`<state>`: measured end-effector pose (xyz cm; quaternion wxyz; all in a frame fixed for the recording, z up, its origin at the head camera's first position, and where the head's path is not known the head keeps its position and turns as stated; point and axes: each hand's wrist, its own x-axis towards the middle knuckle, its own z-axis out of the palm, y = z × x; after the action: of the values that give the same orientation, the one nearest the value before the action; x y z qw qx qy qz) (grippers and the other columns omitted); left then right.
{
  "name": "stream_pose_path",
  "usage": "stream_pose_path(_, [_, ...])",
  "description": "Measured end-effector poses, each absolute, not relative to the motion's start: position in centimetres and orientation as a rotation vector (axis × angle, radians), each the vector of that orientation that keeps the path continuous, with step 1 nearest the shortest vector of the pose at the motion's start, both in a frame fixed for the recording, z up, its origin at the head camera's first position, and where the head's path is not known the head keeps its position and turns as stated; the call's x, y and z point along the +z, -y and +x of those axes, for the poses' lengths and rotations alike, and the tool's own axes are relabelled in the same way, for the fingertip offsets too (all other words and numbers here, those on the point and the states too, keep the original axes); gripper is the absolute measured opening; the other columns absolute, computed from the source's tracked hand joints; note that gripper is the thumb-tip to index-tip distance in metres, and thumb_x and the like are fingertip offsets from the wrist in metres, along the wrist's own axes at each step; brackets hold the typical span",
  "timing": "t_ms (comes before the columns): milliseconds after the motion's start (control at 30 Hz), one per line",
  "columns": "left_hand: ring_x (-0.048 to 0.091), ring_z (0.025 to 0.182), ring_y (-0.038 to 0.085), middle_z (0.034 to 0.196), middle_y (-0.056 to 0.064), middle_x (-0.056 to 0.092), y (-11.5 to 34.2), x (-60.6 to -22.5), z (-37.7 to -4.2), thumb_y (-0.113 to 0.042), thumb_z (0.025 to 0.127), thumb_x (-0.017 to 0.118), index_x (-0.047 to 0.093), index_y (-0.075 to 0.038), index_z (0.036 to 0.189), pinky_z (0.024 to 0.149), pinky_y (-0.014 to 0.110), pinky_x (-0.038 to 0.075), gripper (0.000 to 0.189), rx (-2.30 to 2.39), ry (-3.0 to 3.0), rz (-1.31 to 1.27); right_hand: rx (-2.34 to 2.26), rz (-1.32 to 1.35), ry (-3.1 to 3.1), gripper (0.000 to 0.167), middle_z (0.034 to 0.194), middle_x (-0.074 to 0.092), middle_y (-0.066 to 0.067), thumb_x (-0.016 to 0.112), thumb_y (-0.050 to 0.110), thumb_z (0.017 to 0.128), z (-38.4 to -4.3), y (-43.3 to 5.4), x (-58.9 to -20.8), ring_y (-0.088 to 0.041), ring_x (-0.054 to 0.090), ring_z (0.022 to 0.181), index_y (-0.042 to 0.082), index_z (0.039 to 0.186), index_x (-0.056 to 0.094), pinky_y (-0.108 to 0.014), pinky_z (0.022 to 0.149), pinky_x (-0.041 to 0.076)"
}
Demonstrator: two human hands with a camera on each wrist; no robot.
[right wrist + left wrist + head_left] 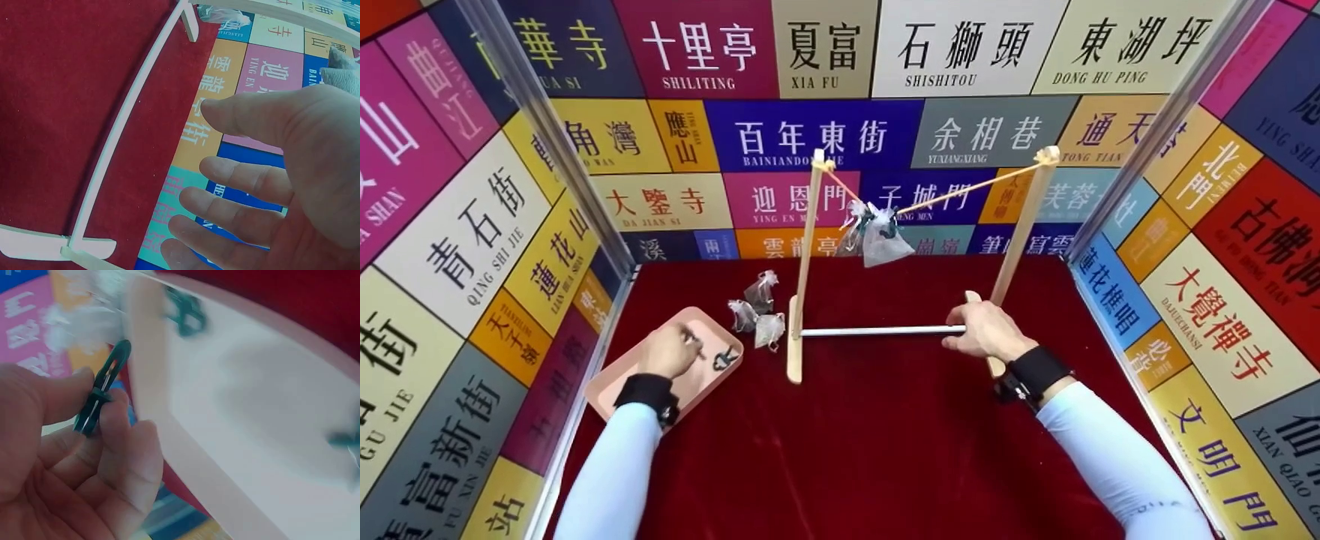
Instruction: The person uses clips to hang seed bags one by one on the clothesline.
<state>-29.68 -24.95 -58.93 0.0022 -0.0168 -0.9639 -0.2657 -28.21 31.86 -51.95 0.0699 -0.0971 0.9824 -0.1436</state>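
Observation:
In the left wrist view my left hand pinches a small dark green clothespin between thumb and fingers. That hand is over a pale pink tray, in which another green clothespin lies at the far right end. A further green piece shows at the right edge of the left wrist view. My right hand, fingers spread and relaxed with nothing between them, is beside the right foot of a wooden stand and overlaps the end of its white crossbar in the head view.
Between the stand's left post and right post, a sagging string carries mesh bags clipped at its middle. Three small mesh bags lie left of the stand on the red cloth. Sign-covered walls enclose the table.

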Motion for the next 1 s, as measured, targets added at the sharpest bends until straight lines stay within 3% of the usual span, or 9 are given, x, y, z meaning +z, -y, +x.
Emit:
stream_pose_path(133, [0.076, 0.093, 0.038, 0.105, 0.023, 0.081, 22.5, -57.6, -30.3, -0.017, 0.102, 0.077, 0.078, 0.002, 0.118, 0.085, 0.048, 0.061, 0.025, -0.99, 2.929, -0.074, -0.474, -0.323, -2.946, 0.042, 0.128, 0.083, -0.018, 0.088, 0.032, 0.092, -28.1, -31.2, -52.2, -0.042, 0.075, 0.124, 0.004, 0.123, 0.082, -0.058, 0.102, 0.062])
stream_pose_path(267, [0.069, 0.07, 0.019, 0.089, 0.016, 0.078, 20.0, -56.7, -30.7, -0.017, 0.1, 0.08, 0.079, 0.002, 0.119, 0.067, 0.03, 0.053, 0.027, -1.188, 2.862, -0.105, -0.529, -0.392, -2.959, 0.04, 0.123, 0.085, -0.017, 0.089, 0.03, 0.092, -27.7, -30.2, -52.5, -0.048, 0.06, 0.143, 0.002, 0.12, 0.083, -0.057, 0.112, 0.058])
stream_pose_path(333, [0.066, 0.063, 0.012, 0.086, 0.015, 0.078, 18.6, -56.3, -30.8, -0.018, 0.101, 0.079, 0.078, 0.001, 0.121, 0.061, 0.025, 0.051, 0.028, -1.277, 2.852, -0.125, -0.544, -0.464, -2.987, 0.037, 0.116, 0.086, -0.017, 0.089, 0.027, 0.091, -27.6, -29.7, -52.5, -0.047, 0.062, 0.14, 0.0, 0.116, 0.084, -0.06, 0.124, 0.048])
stream_pose_path(400, [0.066, 0.061, 0.008, 0.089, 0.016, 0.08, 17.2, -55.9, -30.9, -0.018, 0.101, 0.079, 0.079, 0.0, 0.123, 0.058, 0.023, 0.052, 0.029, -1.339, 2.836, -0.142, -0.562, -0.53, -3.014, 0.035, 0.109, 0.087, -0.017, 0.09, 0.025, 0.09, -27.6, -29.1, -52.6, -0.043, 0.072, 0.124, 0.0, 0.114, 0.084, -0.065, 0.131, 0.035])
stream_pose_path(500, [0.068, 0.06, 0.006, 0.094, 0.019, 0.083, 15.0, -55.3, -30.9, -0.016, 0.1, 0.081, 0.08, 0.0, 0.12, 0.056, 0.022, 0.056, 0.026, -1.442, 2.799, -0.183, -0.558, -0.609, -3.059, 0.032, 0.101, 0.087, -0.014, 0.091, 0.024, 0.089, -27.5, -28.4, -52.4, -0.035, 0.082, 0.099, 0.002, 0.111, 0.085, -0.074, 0.131, 0.023])
stream_pose_path(600, [0.072, 0.06, 0.01, 0.095, 0.022, 0.084, 12.8, -54.9, -30.8, -0.012, 0.099, 0.082, 0.077, 0.003, 0.116, 0.055, 0.023, 0.059, 0.023, -1.595, 2.752, -0.235, -0.576, -0.628, -3.068, 0.031, 0.1, 0.087, -0.011, 0.091, 0.025, 0.09, -27.3, -27.7, -52.2, -0.031, 0.082, 0.095, 0.005, 0.113, 0.085, -0.066, 0.123, 0.04])
stream_pose_path(733, [0.077, 0.063, 0.015, 0.098, 0.027, 0.083, 9.8, -54.2, -30.6, -0.008, 0.1, 0.08, 0.071, 0.004, 0.113, 0.057, 0.028, 0.065, 0.02, -1.91, 2.673, -0.302, -0.643, -0.69, -3.023, 0.031, 0.103, 0.088, -0.011, 0.089, 0.026, 0.093, -27.0, -26.5, -51.9, -0.027, 0.084, 0.093, 0.006, 0.116, 0.085, -0.052, 0.096, 0.063])
stream_pose_path(867, [0.079, 0.068, 0.015, 0.102, 0.025, 0.083, 6.6, -53.5, -30.4, -0.007, 0.101, 0.079, 0.068, 0.002, 0.114, 0.067, 0.036, 0.071, 0.02, -2.144, 2.606, -0.334, -0.724, -0.803, -2.974, 0.033, 0.102, 0.088, -0.011, 0.089, 0.027, 0.094, -26.7, -25.1, -52.0, -0.025, 0.085, 0.09, 0.005, 0.118, 0.084, -0.047, 0.085, 0.069])
stream_pose_path(1000, [0.079, 0.069, 0.014, 0.099, 0.021, 0.083, 3.5, -53.0, -30.0, -0.006, 0.102, 0.078, 0.066, 0.003, 0.115, 0.07, 0.038, 0.071, 0.019, -2.286, 2.543, -0.389, -0.821, -0.914, -2.987, 0.045, 0.109, 0.087, -0.012, 0.093, 0.032, 0.092, -26.6, -23.6, -52.2, -0.027, 0.084, 0.092, 0.004, 0.125, 0.081, -0.046, 0.083, 0.068])
